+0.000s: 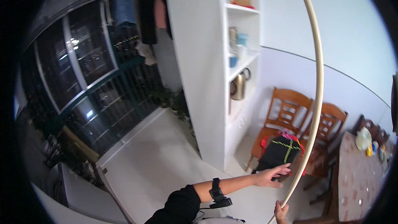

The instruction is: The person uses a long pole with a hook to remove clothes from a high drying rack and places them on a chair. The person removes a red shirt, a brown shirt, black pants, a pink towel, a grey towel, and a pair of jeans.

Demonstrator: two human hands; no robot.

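The pole [318, 66] was nearest, its lower part closed inside the fingers of the right hand [281, 211].
The left hand [269, 177], with fingers loosely spread, was just left of the pole, a gap between. Beyond the pole stood chairs [292, 96], to the right a table [356, 182], to the left a shelf [203, 79]; farther left, floor [157, 161] gave open room.

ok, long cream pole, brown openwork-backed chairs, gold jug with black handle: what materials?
Long cream pole: plastic or coated wood, satin; smooth, even colour, no grain visible.
Brown openwork-backed chairs: likely varnished wood; warm brown slats, slight sheen.
Gold jug with black handle: perhaps metal or metallic-coated plastic, glossy; pale highlight on its side.
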